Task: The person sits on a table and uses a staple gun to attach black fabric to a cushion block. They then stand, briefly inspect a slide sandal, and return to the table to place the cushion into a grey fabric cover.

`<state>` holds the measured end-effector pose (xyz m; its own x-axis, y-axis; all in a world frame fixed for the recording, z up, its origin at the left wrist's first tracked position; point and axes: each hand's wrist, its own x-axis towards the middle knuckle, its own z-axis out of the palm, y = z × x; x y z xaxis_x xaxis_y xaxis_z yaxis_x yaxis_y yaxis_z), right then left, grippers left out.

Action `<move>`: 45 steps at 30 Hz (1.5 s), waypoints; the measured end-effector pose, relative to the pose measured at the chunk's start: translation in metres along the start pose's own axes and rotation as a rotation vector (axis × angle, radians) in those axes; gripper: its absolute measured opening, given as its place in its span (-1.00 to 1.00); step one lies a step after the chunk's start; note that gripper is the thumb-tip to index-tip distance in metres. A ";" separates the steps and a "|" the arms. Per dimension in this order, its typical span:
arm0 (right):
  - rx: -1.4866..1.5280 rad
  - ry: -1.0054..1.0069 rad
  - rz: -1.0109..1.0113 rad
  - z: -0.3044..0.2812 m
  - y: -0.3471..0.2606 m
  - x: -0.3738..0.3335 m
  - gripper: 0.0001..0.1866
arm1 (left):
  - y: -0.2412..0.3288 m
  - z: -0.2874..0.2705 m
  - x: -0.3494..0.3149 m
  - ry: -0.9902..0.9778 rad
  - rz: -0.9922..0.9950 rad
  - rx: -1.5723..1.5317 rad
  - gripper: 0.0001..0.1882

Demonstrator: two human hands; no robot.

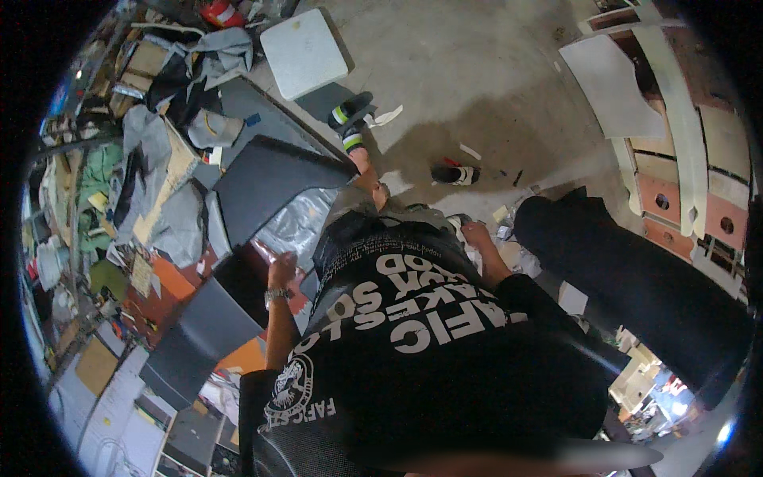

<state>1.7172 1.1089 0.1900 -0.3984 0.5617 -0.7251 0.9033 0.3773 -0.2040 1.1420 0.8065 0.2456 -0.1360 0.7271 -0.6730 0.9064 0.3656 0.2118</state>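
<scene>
My left hand (280,272), with a metal watch (278,294) at its wrist, is beside the inner edge of a dark grey curved panel (199,338). Its fingers blur into a reddish, shiny patch, so I cannot tell their grip. Just beyond lies a sheet of clear plastic (298,219), next to another dark grey panel (270,179). At my right thigh, my right hand (478,236) is closed. A white, cloth-like thing (474,257) shows just below it; what the fingers hold is hidden.
A large black roll (636,290) lies at my right. Wooden frames with pale boards (612,83) stand behind it. Ahead are a white stool (304,53) and a loose shoe (456,174) on the concrete floor. Grey fabric pieces (179,215) and clutter crowd the left.
</scene>
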 end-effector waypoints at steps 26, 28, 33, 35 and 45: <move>0.347 0.267 0.180 -0.188 -0.192 0.198 -0.62 | -0.035 -0.041 -0.133 0.160 -0.440 -0.410 -0.59; 0.581 0.460 0.428 -0.203 -0.181 0.199 -0.73 | -0.030 -0.046 -0.134 0.187 -0.429 -0.544 -0.63; 1.242 0.796 0.318 -0.284 -0.135 0.149 -0.71 | 0.008 -0.128 -0.064 0.428 -0.239 -0.700 -0.66; 1.625 0.712 0.195 -0.325 -0.138 0.105 -0.72 | 0.038 -0.184 -0.019 0.823 0.302 0.426 -0.63; 1.481 0.301 -0.365 -0.458 -0.228 -0.031 -0.69 | 0.196 -0.401 0.020 0.466 0.178 -1.372 -0.44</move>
<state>1.4507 1.3428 0.5604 -0.4764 0.7948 -0.3759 0.0260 -0.4146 -0.9096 1.1569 1.1259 0.5580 -0.4212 0.8422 -0.3366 -0.1244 0.3140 0.9413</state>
